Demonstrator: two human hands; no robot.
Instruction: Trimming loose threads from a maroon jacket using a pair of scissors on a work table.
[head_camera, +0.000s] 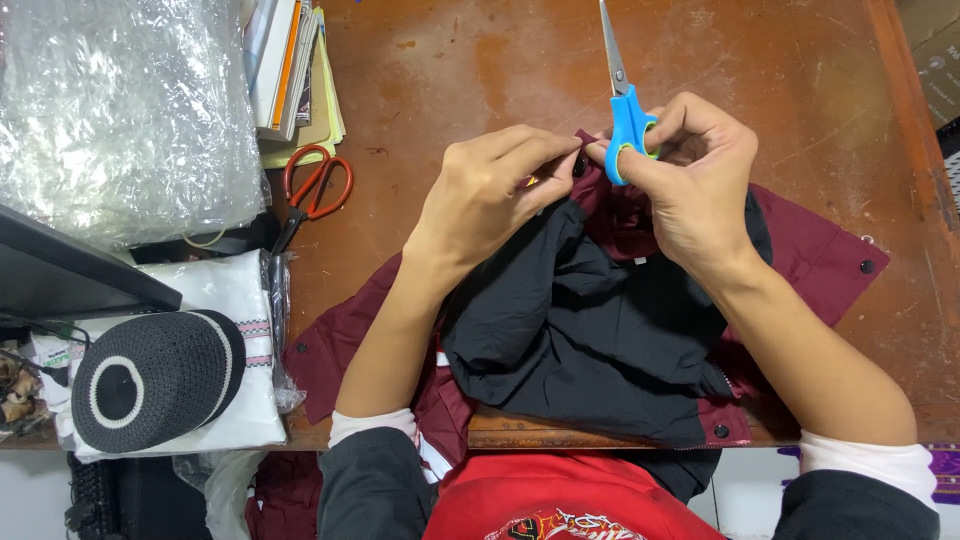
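Worn brown wooden table (800, 70) fills the frame, scratched and stained. Centre frame: maroon and black jacket (590, 320) bunched on the near edge, black lining uppermost, maroon shell showing at lower left and right with dark snap studs. Left hand (490, 195) closed in a pinch, thumb and fingers gripping a small fold of maroon fabric at the garment's top edge, centre top of frame. Right hand (695, 175) just beside it, fingers curled through the loops of blue-handled scissors (625, 110); blades appear shut and point toward the top of the frame, away from the cloth. Whether a loose thread sits between the two hands cannot be made out. Judgement: for clean snipping here, keep the pinched fold taut, bring the blade tips down to the spot, and cut only what stands proud of the fabric. Outward, upper left: red-handled scissors (315, 185) lying flat, a stack of books (290, 70), a crumpled clear plastic sheet (120, 110). Lower left: black knitted cap (155, 380) with white rings resting on folded white cloth (225, 290).
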